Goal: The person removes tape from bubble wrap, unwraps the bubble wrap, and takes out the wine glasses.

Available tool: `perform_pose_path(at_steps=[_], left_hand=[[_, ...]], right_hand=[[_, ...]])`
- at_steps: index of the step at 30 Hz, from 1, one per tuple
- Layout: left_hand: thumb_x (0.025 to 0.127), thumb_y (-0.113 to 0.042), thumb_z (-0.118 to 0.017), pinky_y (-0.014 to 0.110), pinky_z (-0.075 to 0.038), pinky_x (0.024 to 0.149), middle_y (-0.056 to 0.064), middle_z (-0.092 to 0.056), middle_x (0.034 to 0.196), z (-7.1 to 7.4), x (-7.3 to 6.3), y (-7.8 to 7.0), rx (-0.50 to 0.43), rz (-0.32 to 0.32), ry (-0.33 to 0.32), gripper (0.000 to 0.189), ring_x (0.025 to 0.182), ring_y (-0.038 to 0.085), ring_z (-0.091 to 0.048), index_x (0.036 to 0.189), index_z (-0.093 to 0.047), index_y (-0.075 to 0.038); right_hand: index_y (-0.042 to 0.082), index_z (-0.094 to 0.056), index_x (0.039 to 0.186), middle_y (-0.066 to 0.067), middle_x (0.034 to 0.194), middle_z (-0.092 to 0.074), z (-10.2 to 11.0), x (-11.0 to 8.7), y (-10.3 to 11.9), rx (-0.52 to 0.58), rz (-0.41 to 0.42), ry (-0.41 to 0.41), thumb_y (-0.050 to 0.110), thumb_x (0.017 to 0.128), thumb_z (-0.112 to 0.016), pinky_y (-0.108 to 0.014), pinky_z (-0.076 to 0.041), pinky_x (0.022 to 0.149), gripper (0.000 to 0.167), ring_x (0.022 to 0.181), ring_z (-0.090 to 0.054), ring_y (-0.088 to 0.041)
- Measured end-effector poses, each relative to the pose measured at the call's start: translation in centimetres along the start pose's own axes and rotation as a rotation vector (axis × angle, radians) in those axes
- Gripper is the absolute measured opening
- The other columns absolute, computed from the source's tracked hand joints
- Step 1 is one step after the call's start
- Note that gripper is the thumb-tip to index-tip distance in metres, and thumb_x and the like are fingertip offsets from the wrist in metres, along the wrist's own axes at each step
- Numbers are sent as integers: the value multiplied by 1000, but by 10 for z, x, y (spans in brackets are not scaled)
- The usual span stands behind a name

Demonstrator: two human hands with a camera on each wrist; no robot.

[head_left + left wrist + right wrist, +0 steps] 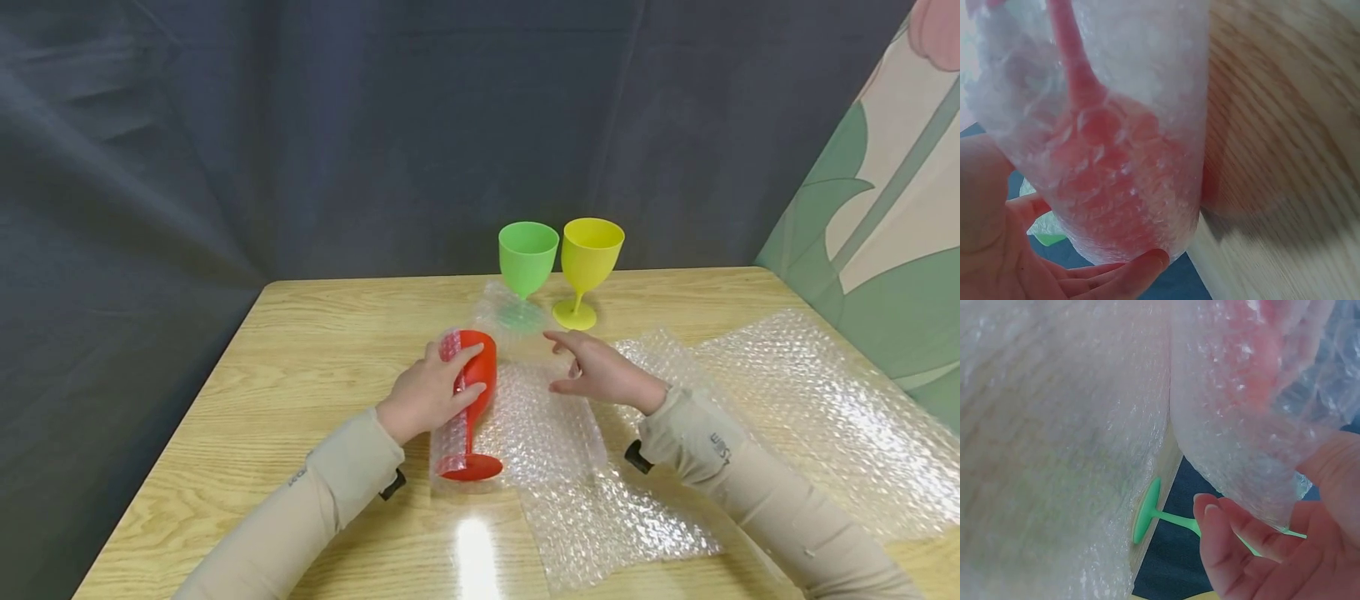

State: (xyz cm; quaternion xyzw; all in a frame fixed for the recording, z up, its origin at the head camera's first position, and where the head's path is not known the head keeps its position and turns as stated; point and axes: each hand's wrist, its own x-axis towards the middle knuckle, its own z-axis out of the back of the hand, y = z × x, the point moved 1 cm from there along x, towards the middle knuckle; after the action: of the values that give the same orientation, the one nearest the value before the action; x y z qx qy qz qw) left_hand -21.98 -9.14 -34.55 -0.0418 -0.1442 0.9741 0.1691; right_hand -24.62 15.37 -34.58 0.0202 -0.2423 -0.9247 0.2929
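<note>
A red plastic goblet (480, 375) lies on its side on the bubble wrap (540, 417), its foot toward me. One layer of wrap covers its left side. My left hand (427, 392) holds goblet and wrap together, fingers spread across the bowl; through the wrap, the bowl and stem show in the left wrist view. To the right, my right hand (600, 371) has its thumb and index finger apart. In the right wrist view, a corner of a bubble wrap flap (1241, 444) runs between that thumb and the bent fingers, the thumb tip hidden behind it.
A green goblet (527, 258) and a yellow goblet (591, 254) stand upright at the table's back edge. Wrap overlaps the green one's foot. More bubble wrap sheets (832, 417) spread across the right side. A dark curtain (450, 142) hangs behind the wooden table (315, 358).
</note>
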Motion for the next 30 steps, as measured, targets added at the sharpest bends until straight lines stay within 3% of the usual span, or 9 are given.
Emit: perform_pose_path(at_steps=[7,15,23,30], left_hand=[[89,-45,-57,37,-52,68,23,-45,125,2,-2,3,-10,-1,-17,63,84,28,-55,144,-33,-27],[90,-40,-55,42,-54,77,27,-30,143,3,-1,-1,-11,11,19,62,96,33,-56,146,-30,-31],[90,-40,-55,28,-49,61,25,-37,133,4,-2,-2,-48,10,30,61,78,25,-53,146,-30,-31],[90,-40,-55,39,-53,76,25,-39,135,3,-3,-2,-77,-10,16,61,93,30,-56,146,-30,-29]], right_hand=[[-11,-38,135,-29,114,-58,1,0,2,-10,0,-12,10,77,-73,-30,-50,69,71,67,-57,-14],[-10,-36,135,-29,115,-57,0,2,2,-7,8,-11,9,77,-73,-36,-52,73,72,73,-60,-18],[-7,-33,139,-28,119,-54,6,-1,4,38,-22,-18,-4,76,-65,-37,-53,74,70,74,-63,-19],[-8,-34,138,-29,117,-54,13,-5,1,27,-18,-37,-7,76,-63,-40,-53,75,68,71,-61,-18]])
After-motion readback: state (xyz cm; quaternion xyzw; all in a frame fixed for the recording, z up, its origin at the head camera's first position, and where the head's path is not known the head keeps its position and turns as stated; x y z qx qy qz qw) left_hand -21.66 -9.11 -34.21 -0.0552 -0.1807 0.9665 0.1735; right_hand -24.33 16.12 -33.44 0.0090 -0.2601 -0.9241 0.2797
